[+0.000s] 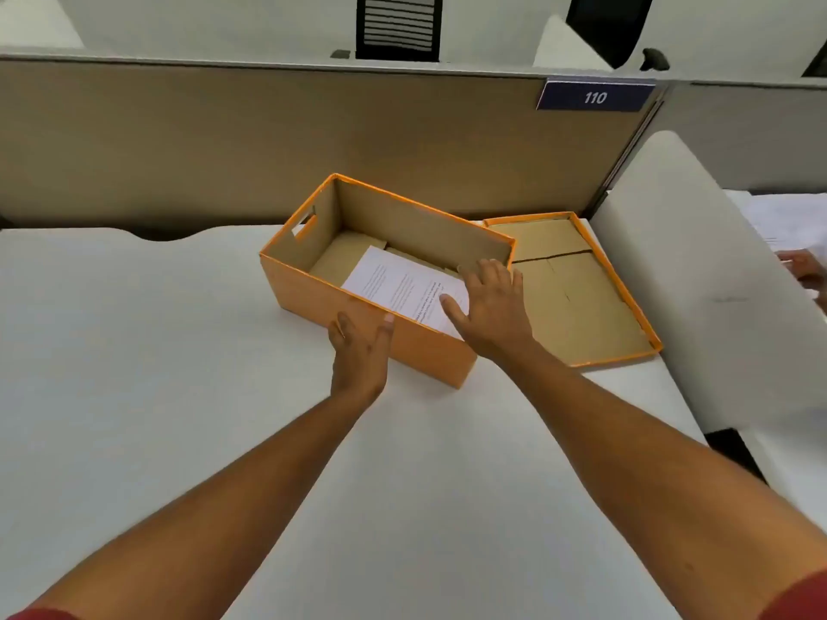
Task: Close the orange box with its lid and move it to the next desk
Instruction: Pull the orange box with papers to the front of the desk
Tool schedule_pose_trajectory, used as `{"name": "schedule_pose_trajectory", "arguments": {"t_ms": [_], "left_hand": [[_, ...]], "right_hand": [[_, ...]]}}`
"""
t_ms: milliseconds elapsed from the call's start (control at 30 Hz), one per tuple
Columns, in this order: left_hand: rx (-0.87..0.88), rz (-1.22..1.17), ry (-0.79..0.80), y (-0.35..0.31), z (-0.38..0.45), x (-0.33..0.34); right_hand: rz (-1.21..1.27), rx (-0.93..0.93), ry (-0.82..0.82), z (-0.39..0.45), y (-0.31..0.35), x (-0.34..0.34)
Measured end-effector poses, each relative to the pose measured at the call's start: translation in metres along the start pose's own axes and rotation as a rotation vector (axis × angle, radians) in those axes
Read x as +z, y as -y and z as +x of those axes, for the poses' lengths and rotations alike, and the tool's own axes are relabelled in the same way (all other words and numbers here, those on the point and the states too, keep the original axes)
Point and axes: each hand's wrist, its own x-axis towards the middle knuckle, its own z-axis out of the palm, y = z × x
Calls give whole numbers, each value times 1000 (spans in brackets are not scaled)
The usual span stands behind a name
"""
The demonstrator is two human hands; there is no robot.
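Note:
The orange box (304, 290) stands open on the white desk, turned at an angle, with a handle slot in its left end. A printed white sheet (398, 286) lies inside it, tilted against the near wall. Its lid (577, 297) lies upside down on the desk to the right of the box, brown inside with an orange rim. My left hand (360, 349) rests flat against the box's near wall, fingers together. My right hand (490, 306) reaches over the near rim, fingers spread, touching the sheet's right end.
A tan partition (268, 140) with a blue "110" sign (595, 97) runs behind the desk. A light grey divider panel (698, 279) stands to the right, and another person's hand (805, 270) and papers show beyond it. White desk surface (156, 351) spreads left and near.

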Motion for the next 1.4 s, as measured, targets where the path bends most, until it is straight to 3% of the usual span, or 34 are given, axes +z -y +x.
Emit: {"name": "schedule_pose_trajectory", "arguments": {"t_ms": [300, 433, 667, 933, 1100, 1267, 1400], "left_hand": [[-195, -421, -103, -25, 37, 22], [-288, -507, -106, -27, 41, 28], [-310, -608, -48, -27, 40, 32], [-273, -510, -129, -11, 33, 7], [-172, -310, -143, 10, 26, -36], [-129, -129, -127, 33, 17, -77], [-108, -125, -63, 49, 0, -108]], "right_hand": [[-30, 40, 70, 88, -39, 5], [-15, 50, 176, 110, -48, 15], [-42, 42, 172, 120, -46, 20], [38, 25, 153, 91, -41, 9], [139, 60, 168, 41, -23, -1], [208, 129, 222, -17, 10, -8], [253, 181, 251, -67, 39, -17]]}}
